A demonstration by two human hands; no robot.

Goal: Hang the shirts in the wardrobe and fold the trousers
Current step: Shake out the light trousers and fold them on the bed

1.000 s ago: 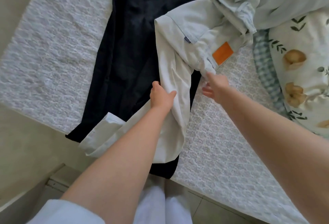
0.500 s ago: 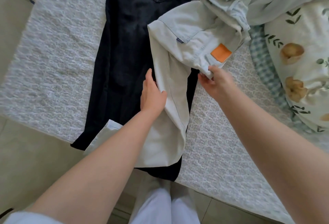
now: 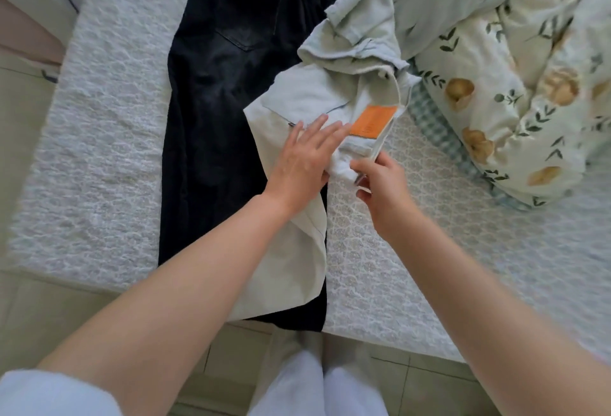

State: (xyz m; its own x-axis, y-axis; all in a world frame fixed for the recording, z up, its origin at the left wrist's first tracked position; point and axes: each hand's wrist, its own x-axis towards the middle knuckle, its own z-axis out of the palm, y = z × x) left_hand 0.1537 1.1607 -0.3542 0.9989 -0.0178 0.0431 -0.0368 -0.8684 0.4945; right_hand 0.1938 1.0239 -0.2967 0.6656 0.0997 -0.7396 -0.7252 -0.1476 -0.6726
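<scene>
The left hand lies flat on the pale trousers, fingers straight and slightly spread, pressing the cloth just below the waistband. Its fingertips nearly reach the orange patch, which sits just beyond and to the right of them. The right hand is right beside the left, its fingers and thumb curled to pinch a bunched edge of the same trousers near the waistband corner. The 2 hands are almost touching.

From under the left palm the pale trousers run back toward the person along the forearm, ending at the near edge of the bed. They lie on top of the black trousers, which are spread out flat to the left of the left hand and reach well beyond it.

Beyond both hands lies a crumpled pale green garment, touching the top of the pale trousers. To the right of the right hand, a floral duvet is heaped up, with a checked cloth showing at its edge.
</scene>
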